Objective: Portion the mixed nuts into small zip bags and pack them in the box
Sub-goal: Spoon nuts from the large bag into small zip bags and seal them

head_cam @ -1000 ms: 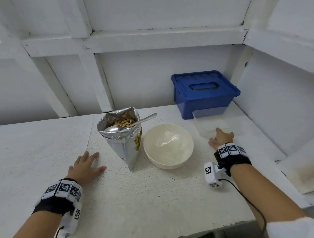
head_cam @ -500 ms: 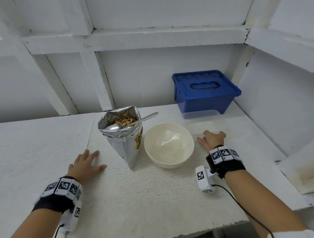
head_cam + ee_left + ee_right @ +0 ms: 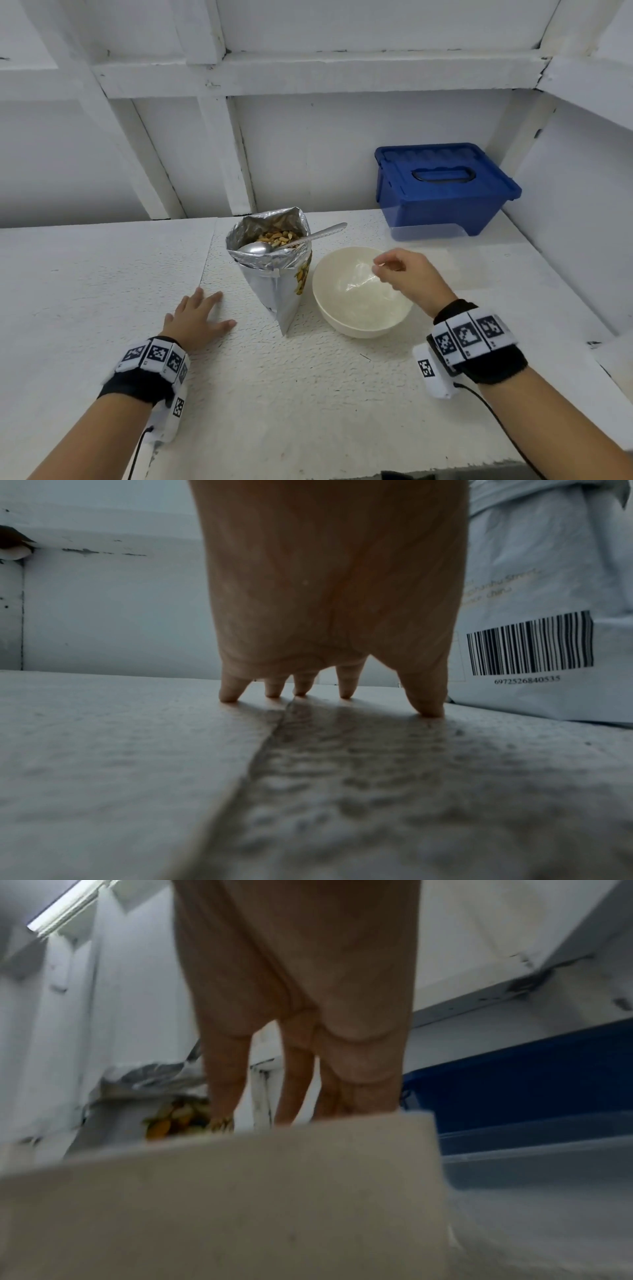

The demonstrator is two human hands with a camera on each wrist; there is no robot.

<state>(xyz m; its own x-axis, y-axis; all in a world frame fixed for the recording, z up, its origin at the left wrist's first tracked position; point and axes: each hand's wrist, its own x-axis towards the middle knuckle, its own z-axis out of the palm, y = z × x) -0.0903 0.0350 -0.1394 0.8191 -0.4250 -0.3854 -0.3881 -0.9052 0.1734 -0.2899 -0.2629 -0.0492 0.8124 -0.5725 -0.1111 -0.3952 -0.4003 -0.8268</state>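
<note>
the left hand (image 3: pixel 195 317) lies flat on the white table (image 3: pixel 274 394) in the lower left of the head view, fingers spread and straight, holding nothing; in the left wrist view its fingertips (image 3: pixel 228 695) touch the surface, just beside the back of the nut bag with its barcode. the silver nut bag (image 3: pixel 274 270) stands open in the middle of the frame, nuts showing at its mouth, and a metal spoon (image 3: pixel 291 240) rests in it with the handle sticking out to the upper right. right of the bag, close to it, sits a cream bowl (image 3: pixel 359 322) with clear plastic inside, probably the small zip bags (image 3: pixel 356 281), though the view is too glossy to be sure. the right hand (image 3: pixel 407 274) hovers over the bowl's right side with thumb and forefinger pinched together, seemingly on the edge of that plastic. the right wrist view is blurred and does not settle it. the blue box (image 3: pixel 442 188), lid on, stands at the upper right of the table against the wall.
</note>
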